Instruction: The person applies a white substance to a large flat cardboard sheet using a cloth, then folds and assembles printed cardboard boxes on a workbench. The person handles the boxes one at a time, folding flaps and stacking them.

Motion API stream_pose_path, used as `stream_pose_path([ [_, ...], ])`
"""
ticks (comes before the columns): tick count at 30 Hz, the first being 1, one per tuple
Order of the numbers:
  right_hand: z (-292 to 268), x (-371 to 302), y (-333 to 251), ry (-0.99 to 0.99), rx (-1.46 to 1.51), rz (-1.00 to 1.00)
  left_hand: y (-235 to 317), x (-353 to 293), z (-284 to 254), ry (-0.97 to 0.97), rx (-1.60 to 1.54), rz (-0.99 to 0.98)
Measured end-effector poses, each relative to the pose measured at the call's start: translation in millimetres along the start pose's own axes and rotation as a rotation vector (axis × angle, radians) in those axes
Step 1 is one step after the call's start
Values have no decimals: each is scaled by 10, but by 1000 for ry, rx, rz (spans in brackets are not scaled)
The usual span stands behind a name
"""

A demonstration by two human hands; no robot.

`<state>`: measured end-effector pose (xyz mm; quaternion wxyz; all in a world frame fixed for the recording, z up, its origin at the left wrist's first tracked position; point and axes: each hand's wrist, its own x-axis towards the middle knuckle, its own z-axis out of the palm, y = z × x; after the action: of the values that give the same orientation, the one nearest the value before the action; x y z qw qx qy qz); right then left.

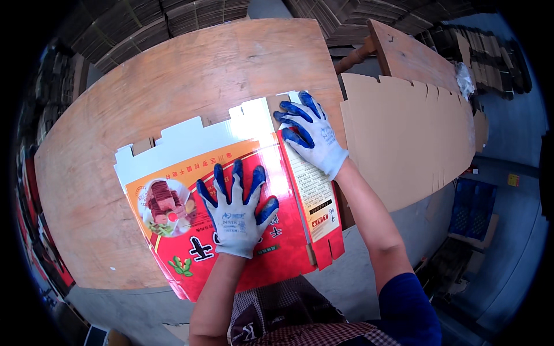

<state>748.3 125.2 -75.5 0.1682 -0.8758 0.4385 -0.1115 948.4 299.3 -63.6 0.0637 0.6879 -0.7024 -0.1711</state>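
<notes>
A flat red and orange printed carton blank (173,225) with white flaps lies on the round wooden table (173,86). My left hand (235,210), in a white glove with blue fingertips, presses flat on the red panel, fingers spread. My right hand (310,134), gloved the same way, rests with spread fingers on the carton's upper right corner, where a side panel (314,196) with printed text folds along a crease. Neither hand grips anything.
A stack of plain brown cardboard blanks (404,138) lies to the right of the table, against a wooden board (410,57). Piles of flattened cardboard (144,26) stand behind the table. Blue crates (473,207) sit low on the right.
</notes>
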Motion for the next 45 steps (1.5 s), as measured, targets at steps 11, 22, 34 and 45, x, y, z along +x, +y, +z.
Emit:
stream_pose_path([
  [11,155,-95,-160,95,-187,26,43,16,-37,1,11,-18],
  [22,380,-792,-674,273,-258,359,54,10,-20,-12,82,-40],
  [34,220,-1868,-1070,144,-205,444,34,204,78,265,-29,44],
  [45,149,-795,-642,376,-67,213,-133,1624,76,369,-139,34],
])
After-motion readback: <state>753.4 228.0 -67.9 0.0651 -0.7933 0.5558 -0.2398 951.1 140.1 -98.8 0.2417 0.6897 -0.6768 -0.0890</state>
